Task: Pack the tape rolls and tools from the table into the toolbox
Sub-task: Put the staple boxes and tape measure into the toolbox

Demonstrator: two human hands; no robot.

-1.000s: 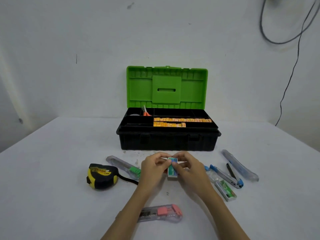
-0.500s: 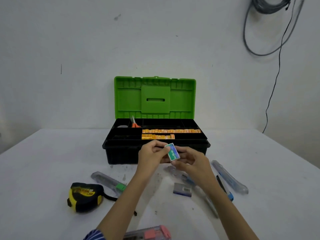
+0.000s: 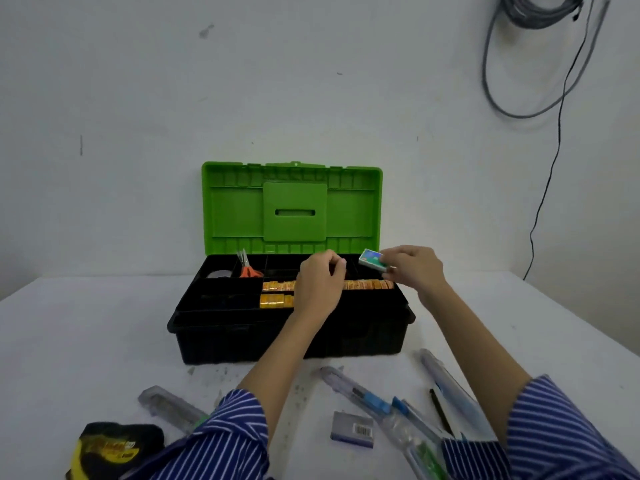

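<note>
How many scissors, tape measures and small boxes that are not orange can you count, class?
Orange-handled metal scissors: 1
Yellow-and-black tape measure: 1
Small cardboard boxes: 2, the green-printed box in the right hand, the grey barcoded box lying loose
Total: 4

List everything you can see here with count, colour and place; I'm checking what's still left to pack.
Plastic toolbox: one, black body, green lid open, back centre of table.
Orange-handled scissors: one, back-left tray compartment.
Orange packets: two rows, middle of the tray.
Small green-and-white box: one, held above the tray's right end.
Clear utility knives: several; one grey front left, blue-slider ones front right.
Black-and-yellow tape measure: one, front-left corner.
Small grey barcoded box: one, front centre.
White table: one.
Grey cables: coiled, on the wall upper right.
Left hand: over the tray, fingers curled, nothing visible in it.
Right hand: fingers pinching the small box.
</note>
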